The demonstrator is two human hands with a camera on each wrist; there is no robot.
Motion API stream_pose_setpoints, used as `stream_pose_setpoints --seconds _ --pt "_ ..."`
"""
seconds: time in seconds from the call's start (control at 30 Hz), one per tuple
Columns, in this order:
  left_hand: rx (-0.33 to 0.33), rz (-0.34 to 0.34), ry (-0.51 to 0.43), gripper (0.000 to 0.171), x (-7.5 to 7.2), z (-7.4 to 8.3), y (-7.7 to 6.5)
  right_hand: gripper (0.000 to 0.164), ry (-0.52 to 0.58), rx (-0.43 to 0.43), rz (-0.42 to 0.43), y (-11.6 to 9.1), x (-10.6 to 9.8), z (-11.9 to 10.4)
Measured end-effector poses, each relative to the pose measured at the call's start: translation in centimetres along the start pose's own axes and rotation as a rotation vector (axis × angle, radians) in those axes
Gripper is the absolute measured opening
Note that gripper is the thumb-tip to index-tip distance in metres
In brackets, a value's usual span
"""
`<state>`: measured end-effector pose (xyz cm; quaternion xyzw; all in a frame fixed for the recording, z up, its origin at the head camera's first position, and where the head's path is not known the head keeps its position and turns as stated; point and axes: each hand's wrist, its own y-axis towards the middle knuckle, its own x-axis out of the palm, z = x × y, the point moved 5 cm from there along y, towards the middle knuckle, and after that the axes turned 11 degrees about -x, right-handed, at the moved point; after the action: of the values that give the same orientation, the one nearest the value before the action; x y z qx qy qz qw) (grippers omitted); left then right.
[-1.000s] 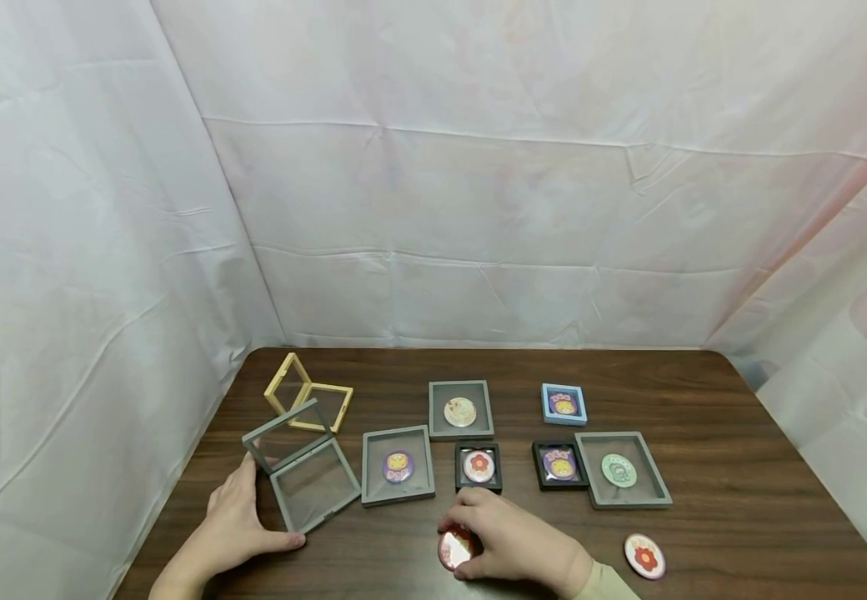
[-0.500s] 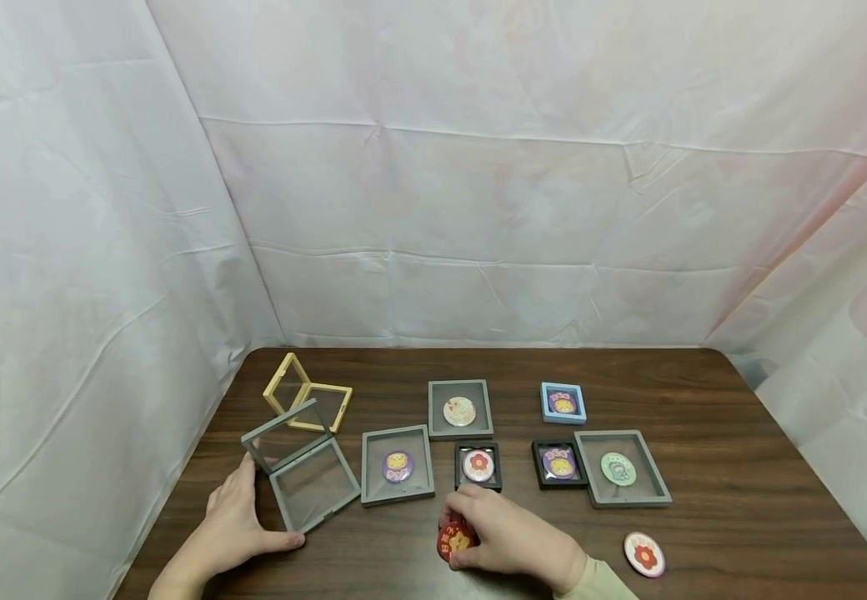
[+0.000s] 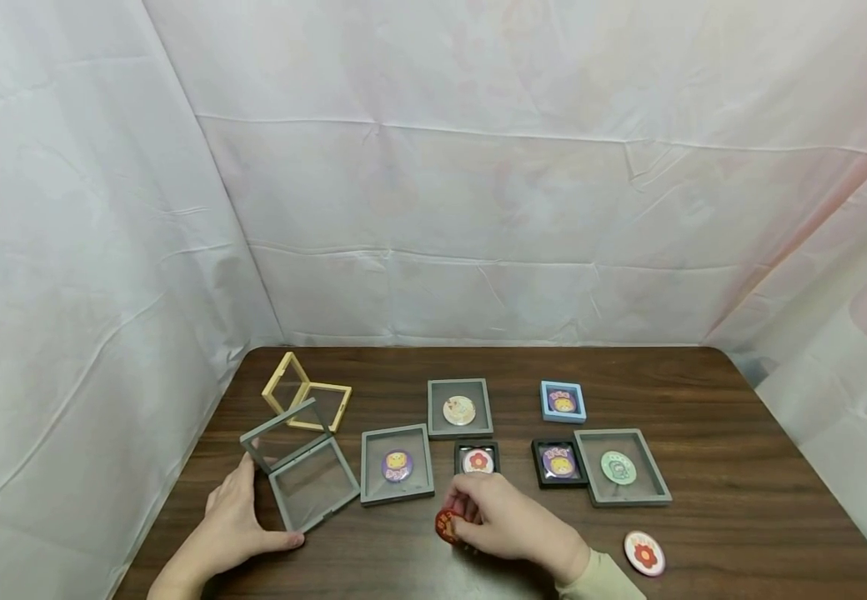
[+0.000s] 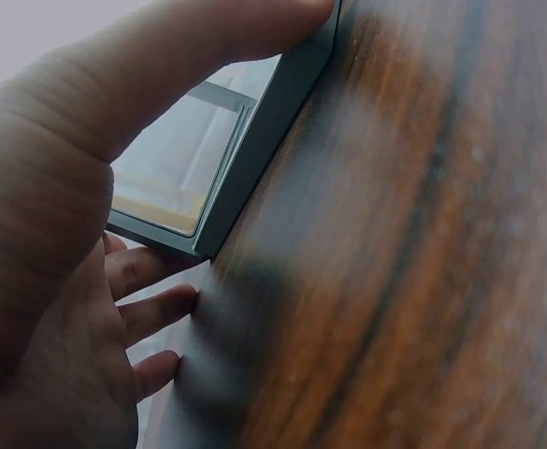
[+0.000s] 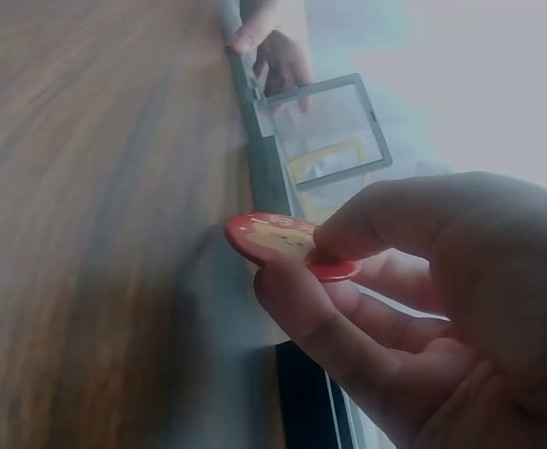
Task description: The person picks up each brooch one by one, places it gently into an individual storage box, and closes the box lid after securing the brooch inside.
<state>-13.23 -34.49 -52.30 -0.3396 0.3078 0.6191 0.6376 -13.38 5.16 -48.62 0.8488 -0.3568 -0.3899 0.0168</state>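
Note:
My right hand (image 3: 504, 517) pinches a round red badge (image 3: 447, 526) between thumb and fingers, tilted above the table. In the right wrist view the badge (image 5: 278, 243) shows a yellow figure and pale lettering. At left, a grey display frame (image 3: 276, 492) stands hinged open with its clear lid raised. My left hand (image 3: 233, 518) holds this frame along its left side, thumb on the near corner and fingers by the hinge corner. In the left wrist view, the thumb lies on the grey frame (image 4: 268, 140), while some fingertips rest past its corner.
An open yellow frame (image 3: 321, 406) stands behind the grey one. Shut grey frames (image 3: 377, 501), black frames (image 3: 537, 467) and a blue frame (image 3: 546, 407) hold badges across the middle and right. A loose white flower badge (image 3: 644, 554) lies at front right.
My right hand has lifted the red badge slightly away from me and tipped it, so its face now shows at a steep slant. The left hand and grey frame stay put.

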Motion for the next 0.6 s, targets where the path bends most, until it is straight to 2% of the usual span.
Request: stream_pose_setpoints --seconds 0.2,0.4,0.6 --pt "-0.008 0.001 0.026 0.167 -0.3 0.0 -0.2 0.013 0.097 0.064 0.092 1.3 -0.1 0.3" --pt "-0.01 -0.004 0.014 0.166 -0.4 -0.2 -0.1 0.012 0.281 0.19 0.237 4.0 0.6 0.8" --pt "0.002 -0.01 0.016 0.166 0.1 -0.2 0.3 0.013 0.312 0.254 0.313 7.2 2.3 1.2"
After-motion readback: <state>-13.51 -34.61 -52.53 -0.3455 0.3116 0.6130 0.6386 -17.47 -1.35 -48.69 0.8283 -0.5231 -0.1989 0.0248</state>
